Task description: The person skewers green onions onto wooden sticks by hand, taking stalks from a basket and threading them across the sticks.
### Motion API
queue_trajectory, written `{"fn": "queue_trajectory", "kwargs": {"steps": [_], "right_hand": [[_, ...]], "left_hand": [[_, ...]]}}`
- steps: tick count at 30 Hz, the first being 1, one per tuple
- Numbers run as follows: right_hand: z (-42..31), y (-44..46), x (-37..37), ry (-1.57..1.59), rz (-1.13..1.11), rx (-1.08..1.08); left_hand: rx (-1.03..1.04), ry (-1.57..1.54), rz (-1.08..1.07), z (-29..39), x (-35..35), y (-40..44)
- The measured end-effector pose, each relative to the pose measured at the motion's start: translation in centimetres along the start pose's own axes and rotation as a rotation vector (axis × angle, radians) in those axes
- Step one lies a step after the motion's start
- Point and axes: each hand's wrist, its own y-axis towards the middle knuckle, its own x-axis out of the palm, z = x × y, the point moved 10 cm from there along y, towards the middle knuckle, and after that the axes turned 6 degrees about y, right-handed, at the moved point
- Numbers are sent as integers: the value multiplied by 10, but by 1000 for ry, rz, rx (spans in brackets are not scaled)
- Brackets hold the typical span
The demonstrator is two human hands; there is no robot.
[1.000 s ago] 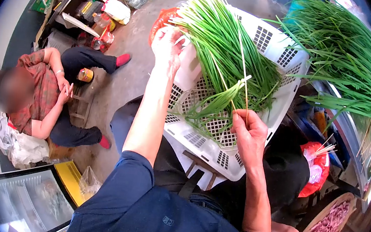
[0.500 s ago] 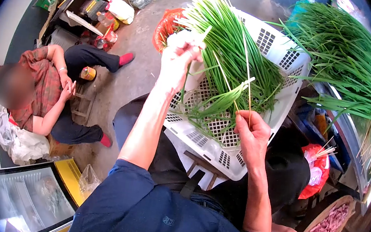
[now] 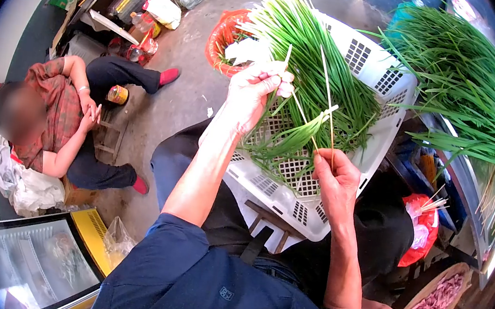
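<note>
My right hand (image 3: 337,171) pinches the lower ends of two thin bamboo skewers (image 3: 325,71), which spread apart upward. A folded bunch of garlic chives (image 3: 311,128) is threaded across both skewers above that hand. My left hand (image 3: 262,82) is closed at the tip of the left skewer, gripping a pale-ended garlic chive (image 3: 288,54); the rest of that chive is mostly hidden by the fingers. Beneath both hands, a white perforated plastic basket (image 3: 388,119) holds a large pile of loose green chives (image 3: 316,52).
Behind the basket's left side sits an orange-red bag (image 3: 217,39) with trimmings and a white piece in it. More chives on skewers (image 3: 466,82) lie at right. A round tray of reddish strips (image 3: 436,301) is lower right. A seated person (image 3: 57,119) is at left.
My left hand has moved right and down, from beside the orange-red bag to the left skewer's tip. My right hand and its skewers have stayed almost still.
</note>
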Motion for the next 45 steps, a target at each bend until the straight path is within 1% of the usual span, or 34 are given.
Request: {"fn": "queue_trajectory", "kwargs": {"steps": [7, 10, 12, 15, 18, 25, 31, 33, 37, 39, 41, 43, 45], "right_hand": [[3, 0, 3, 5, -20, 5], [3, 0, 3, -4, -23, 9], [3, 1, 3, -15, -25, 13], [4, 0, 3, -9, -30, 12], [4, 1, 3, -14, -26, 16], [6, 0, -2, -17, 0, 0], [8, -1, -7, -1, 20, -22], [8, 0, -6, 1, 21, -21], [6, -1, -6, -22, 15, -27], [7, -1, -6, -32, 16, -26], [9, -1, -9, -15, 13, -28], [9, -1, -11, -15, 37, -19], [8, 1, -13, -13, 60, -11]], "left_hand": [[-5, 3, 54, 6, 1, 0], [28, -42, 82, 8, -2, 0], [47, 25, 82, 9, -3, 0], [84, 16, 87, 12, -2, -1], [80, 17, 113, 14, 0, -2], [115, 25, 101, 13, 6, -4], [118, 91, 78, 9, 8, -5], [39, -38, 100, 6, 7, -6], [5, -61, 66, 4, 3, -3], [-62, 84, 25, -6, 4, -5], [-88, 102, -13, -10, 15, -8], [-239, 272, -50, -29, 32, -20], [-312, 215, -114, -48, 45, -31]]}}
